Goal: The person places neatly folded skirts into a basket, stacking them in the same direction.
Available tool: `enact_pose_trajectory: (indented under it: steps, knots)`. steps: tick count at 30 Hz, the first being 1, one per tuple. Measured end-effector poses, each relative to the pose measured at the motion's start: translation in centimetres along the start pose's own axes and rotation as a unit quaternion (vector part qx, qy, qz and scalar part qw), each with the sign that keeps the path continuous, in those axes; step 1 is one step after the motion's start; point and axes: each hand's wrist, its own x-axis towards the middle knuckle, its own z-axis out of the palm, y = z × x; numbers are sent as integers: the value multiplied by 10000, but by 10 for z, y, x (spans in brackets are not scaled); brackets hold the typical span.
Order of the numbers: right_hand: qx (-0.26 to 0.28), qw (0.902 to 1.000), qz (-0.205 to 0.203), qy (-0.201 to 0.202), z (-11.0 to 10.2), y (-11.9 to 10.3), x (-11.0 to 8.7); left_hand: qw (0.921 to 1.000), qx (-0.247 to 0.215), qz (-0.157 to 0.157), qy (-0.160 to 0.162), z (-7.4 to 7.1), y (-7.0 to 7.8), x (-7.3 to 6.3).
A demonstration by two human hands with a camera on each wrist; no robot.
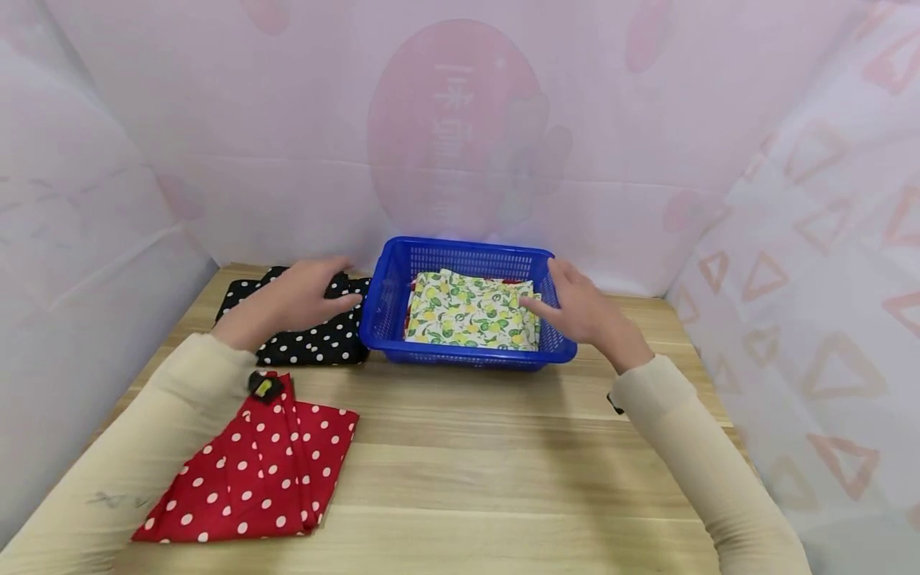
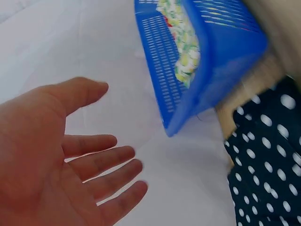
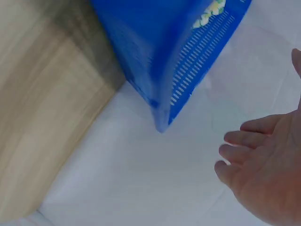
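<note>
A blue plastic basket [image 1: 467,354] stands at the back of the table, with folded lemon-print cloth [image 1: 474,311] inside and a bit of red fabric showing beneath it. My left hand [image 1: 305,295] hovers left of the basket, above a folded black polka-dot cloth [image 1: 309,343]. In the left wrist view its fingers are spread and hold nothing. At the basket's right end is my right hand [image 1: 580,307], thumb toward the lemon-print cloth; the head view does not settle whether it touches the rim. Its palm is bare in the right wrist view [image 3: 263,160].
A folded red polka-dot cloth [image 1: 251,471] lies on the table's front left, partly under the left forearm. Wood tabletop [image 1: 460,463] extends in front of the basket. Pale fabric walls [image 1: 287,200] close in the back and both sides.
</note>
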Motion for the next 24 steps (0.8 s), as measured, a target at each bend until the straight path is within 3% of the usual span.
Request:
enact_pose_trajectory:
  steps: [5, 12, 16, 24]
  knots:
    - [-593, 9974, -33, 410, 21, 9, -17, 9978, 616, -237, -49, 11, -13, -41]
    - [-592, 9970, -52, 505, 49, 19, -23, 9931, 987, -633, 33, 42, -41, -85]
    - [-539, 9973, -42, 497, 60, 24, -21, 9923, 964, -770, 100, 57, -57, -111]
    - [-391, 9981, 47, 479, 74, 35, -21, 9908, 497, -1249, 139, 83, -95, -163]
